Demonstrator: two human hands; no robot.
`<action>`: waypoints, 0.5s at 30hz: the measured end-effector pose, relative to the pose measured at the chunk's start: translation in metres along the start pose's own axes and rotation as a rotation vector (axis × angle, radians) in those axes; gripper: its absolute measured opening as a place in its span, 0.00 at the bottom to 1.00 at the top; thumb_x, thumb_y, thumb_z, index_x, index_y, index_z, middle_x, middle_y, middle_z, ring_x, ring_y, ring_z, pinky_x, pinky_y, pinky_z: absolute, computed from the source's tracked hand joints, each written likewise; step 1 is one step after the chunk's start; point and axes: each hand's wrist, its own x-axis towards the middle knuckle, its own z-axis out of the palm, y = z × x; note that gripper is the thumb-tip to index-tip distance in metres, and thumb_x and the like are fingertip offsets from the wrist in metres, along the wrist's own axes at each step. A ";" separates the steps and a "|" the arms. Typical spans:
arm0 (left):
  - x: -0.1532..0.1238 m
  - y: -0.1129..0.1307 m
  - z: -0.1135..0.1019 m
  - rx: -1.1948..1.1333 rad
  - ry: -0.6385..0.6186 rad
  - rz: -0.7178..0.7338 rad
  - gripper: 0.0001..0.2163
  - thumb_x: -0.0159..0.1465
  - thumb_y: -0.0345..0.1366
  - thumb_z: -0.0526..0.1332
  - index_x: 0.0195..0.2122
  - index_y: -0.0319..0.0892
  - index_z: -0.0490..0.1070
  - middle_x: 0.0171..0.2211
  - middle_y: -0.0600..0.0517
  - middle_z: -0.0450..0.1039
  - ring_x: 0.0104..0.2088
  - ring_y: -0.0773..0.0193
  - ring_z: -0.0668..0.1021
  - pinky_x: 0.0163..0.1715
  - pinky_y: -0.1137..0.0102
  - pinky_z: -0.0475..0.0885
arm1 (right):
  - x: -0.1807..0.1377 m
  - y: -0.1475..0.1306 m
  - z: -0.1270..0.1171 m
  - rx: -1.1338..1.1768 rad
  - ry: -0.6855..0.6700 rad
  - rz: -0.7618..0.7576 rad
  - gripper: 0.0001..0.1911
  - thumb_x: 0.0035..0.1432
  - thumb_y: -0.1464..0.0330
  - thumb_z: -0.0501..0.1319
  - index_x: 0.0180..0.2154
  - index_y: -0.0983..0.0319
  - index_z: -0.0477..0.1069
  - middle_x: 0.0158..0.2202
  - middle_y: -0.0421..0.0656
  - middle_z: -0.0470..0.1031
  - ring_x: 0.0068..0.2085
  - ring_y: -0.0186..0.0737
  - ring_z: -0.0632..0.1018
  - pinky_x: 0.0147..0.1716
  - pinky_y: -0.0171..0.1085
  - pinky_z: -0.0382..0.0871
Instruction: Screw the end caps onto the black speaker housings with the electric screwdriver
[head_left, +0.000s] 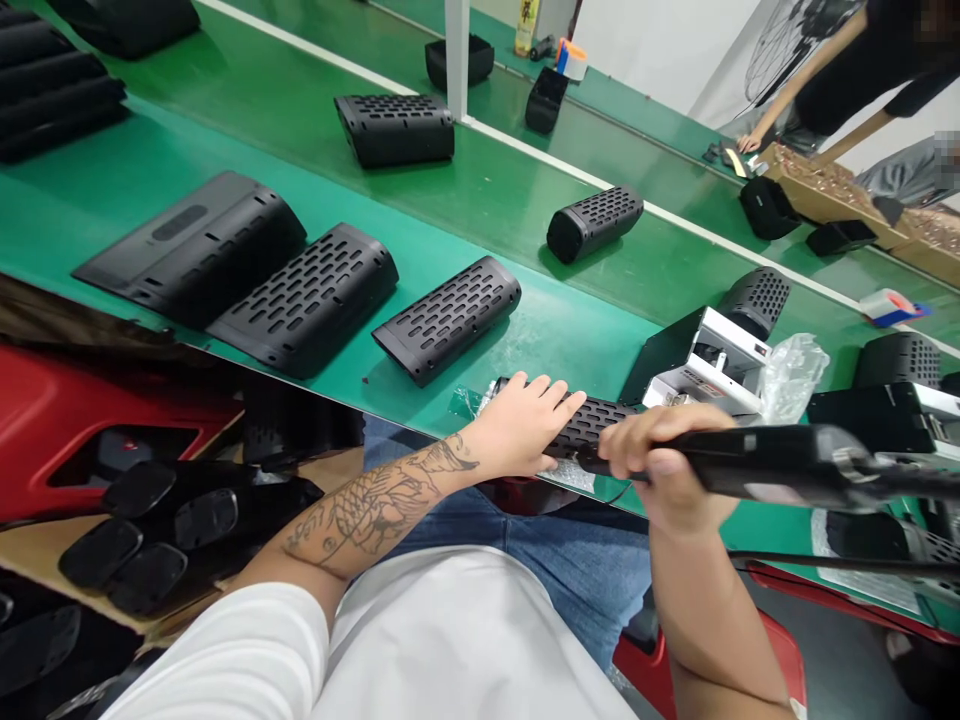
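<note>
My right hand [671, 455] is wrapped round a black electric screwdriver [772, 462], held nearly level with its cable end to the right. The tool's front end points left at a black perforated housing [592, 425] lying at the table's near edge. My left hand [521, 425] grips this housing from above, fingers across its slotted face and thumb on the near side. The screwdriver's tip is hard to make out against the dark housing. Just beyond my left hand lies another slotted housing [450, 315].
Two larger housings [202, 245] lie side by side to the left. A silver-and-black screw feeder [701, 365] stands beyond my right hand, with clear plastic wrap [795, 375] beside it. More housings [596, 222] sit on the green belt. A co-worker's hand [748, 143] is across it.
</note>
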 end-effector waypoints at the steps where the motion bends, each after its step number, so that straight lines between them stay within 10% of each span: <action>1: -0.001 0.002 0.001 -0.001 -0.004 -0.008 0.45 0.72 0.51 0.78 0.83 0.34 0.64 0.73 0.30 0.77 0.65 0.37 0.80 0.60 0.52 0.69 | 0.004 -0.004 -0.008 -0.031 0.101 -0.029 0.08 0.66 0.63 0.77 0.42 0.55 0.81 0.23 0.31 0.78 0.19 0.36 0.76 0.25 0.40 0.81; 7: -0.004 0.019 0.009 0.041 0.001 -0.042 0.45 0.76 0.50 0.74 0.86 0.30 0.60 0.78 0.25 0.71 0.69 0.31 0.78 0.69 0.43 0.69 | 0.039 -0.002 -0.073 -0.528 0.867 -0.228 0.08 0.49 0.68 0.69 0.35 0.57 0.78 0.19 0.33 0.75 0.18 0.38 0.75 0.21 0.39 0.75; 15: -0.023 0.003 0.016 -0.074 0.124 0.025 0.39 0.78 0.50 0.73 0.84 0.38 0.66 0.80 0.28 0.72 0.77 0.32 0.76 0.80 0.40 0.67 | 0.037 0.017 -0.099 -0.542 0.823 -0.153 0.08 0.48 0.65 0.71 0.27 0.54 0.71 0.17 0.34 0.73 0.17 0.39 0.74 0.22 0.43 0.76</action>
